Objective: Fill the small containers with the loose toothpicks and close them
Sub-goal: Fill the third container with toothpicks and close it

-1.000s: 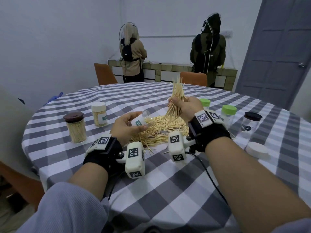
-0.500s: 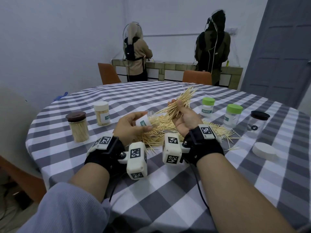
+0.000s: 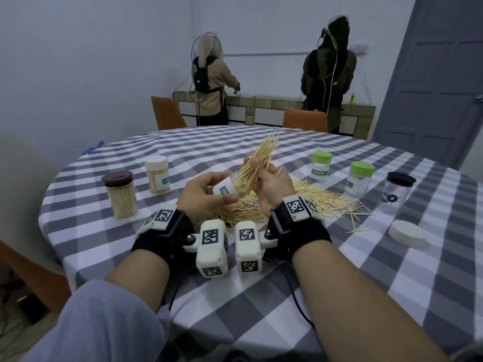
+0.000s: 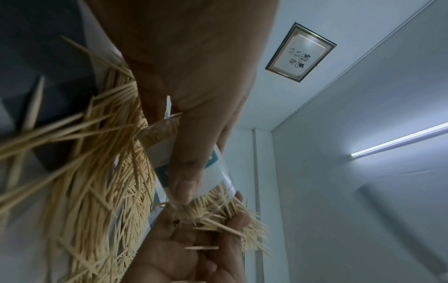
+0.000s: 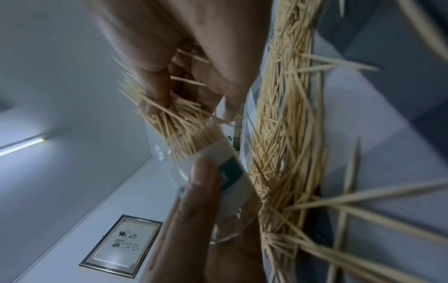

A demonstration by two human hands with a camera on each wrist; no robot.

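Note:
My left hand (image 3: pixel 206 194) grips a small clear container (image 3: pixel 226 188) with a white and green label, tilted with its mouth to the upper right. My right hand (image 3: pixel 264 178) holds a bundle of toothpicks (image 3: pixel 261 155) whose lower ends sit inside the container's mouth. In the left wrist view the thumb lies across the container (image 4: pixel 218 168), and the bundle (image 4: pixel 218 212) enters below it. The right wrist view shows the bundle (image 5: pixel 174 122) going into the container (image 5: pixel 218 153). A loose toothpick pile (image 3: pixel 308 202) lies on the checked table (image 3: pixel 339 296) under both hands.
Two filled, lidded jars stand at left: a brown-lidded one (image 3: pixel 120 195) and a white-lidded one (image 3: pixel 157 174). At right stand two green-lidded containers (image 3: pixel 322 165) (image 3: pixel 360 178), a black-lidded jar (image 3: pixel 397 189) and a loose white lid (image 3: pixel 407 232). Two people stand at the far counter.
My right hand has swung the toothpick bundle from upright down and left, bringing its ends into the mouth of the container. The left hand has raised and tilted the container toward it.

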